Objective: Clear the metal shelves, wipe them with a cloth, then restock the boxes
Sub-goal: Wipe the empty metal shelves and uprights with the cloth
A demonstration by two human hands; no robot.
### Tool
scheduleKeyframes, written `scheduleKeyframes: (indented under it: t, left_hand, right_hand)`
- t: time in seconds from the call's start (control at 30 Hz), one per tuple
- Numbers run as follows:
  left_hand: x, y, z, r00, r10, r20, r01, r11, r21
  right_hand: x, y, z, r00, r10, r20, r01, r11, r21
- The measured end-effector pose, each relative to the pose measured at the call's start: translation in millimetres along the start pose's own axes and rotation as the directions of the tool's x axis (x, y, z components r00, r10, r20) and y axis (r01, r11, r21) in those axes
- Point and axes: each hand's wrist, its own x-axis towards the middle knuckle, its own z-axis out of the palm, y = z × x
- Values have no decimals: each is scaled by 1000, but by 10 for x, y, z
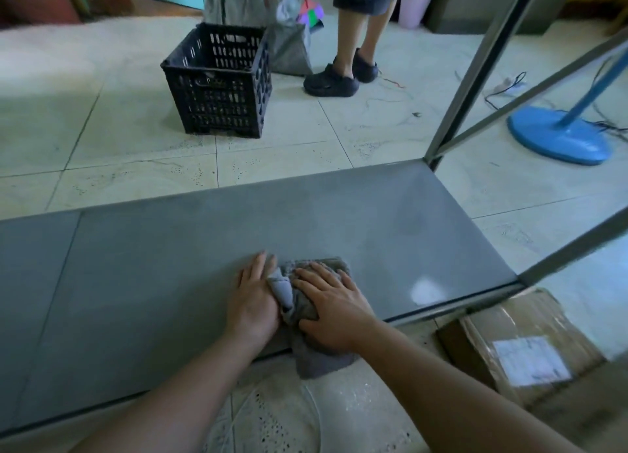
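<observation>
Currently both hands sit on the grey metal shelf (153, 276), close to its near edge. The left hand (253, 304) lies flat, fingers straight and together, its thumb side touching a bunched fold of the grey cloth (314, 359). The right hand (334, 313) presses down on top of the cloth with its fingers spread apart and flat, not curled round it. The cloth's trailing end hangs over the near edge toward the floor (102, 119).

From where I watch, the shelf surface runs wide to the left of the hands and back to the far edge. To the right it ends at a corner where a grey upright (574, 247) rises. A second upright (475, 72) stands at the far right corner, with a slanted bar meeting it.

Just beyond the near right corner a cardboard box (509, 337) lies on the floor. Its white label is too blurred for me to read, and its lower part is cut off by a vague grey shape.

Past the far edge stands a black crate (221, 89); I cannot make out what is inside. Near it stands a second person (343, 68), seen only from the shorts down. A blue round stand base (557, 140) shows through the frame, its pole cut off.
</observation>
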Motion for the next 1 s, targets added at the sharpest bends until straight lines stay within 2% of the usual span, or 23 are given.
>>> scheduleKeyframes:
  t: [0.1,0.17,0.3,0.5,0.7,0.8,0.83,0.9,1.0]
  left_hand:
    - [112,305,94,996,93,14,-93,995,44]
    - [214,381,175,997,70,37,-73,992,100]
    - [345,289,361,999,42,28,-46,980,193]
    - [333,291,374,998,68,14,-69,974,217]
    - [369,225,511,987,85,-135,-76,994,74]
    - [299,253,541,987,138,-85,-121,976,179]
    - [297,265,540,993,101,-68,-88,981,173]
    - [307,324,558,991,14,-134,-7,998,58]
    - [334,323,510,981,33,-191,-29,999,24]
  right_hand:
    - [-145,250,-4,991,120,-51,-120,993,9]
    - [-179,333,9,989,137,-54,-137,991,8]
    - [-97,379,17,992,110,-54,-109,994,17]
    - [89,560,-37,997,12,-76,-10,1000,25]
    - [677,730,-227,995,-63,-79,59,997,-46]
    - [1153,764,-334,995,11,-103,-16,999,-42]
    - [1360,741,-366,991,61,-116,-66,997,-35]
    - [1766,681,-460,974,188,-125,-189,982,8]
    - [2220,579,-541,938,305,-162,-296,952,78]
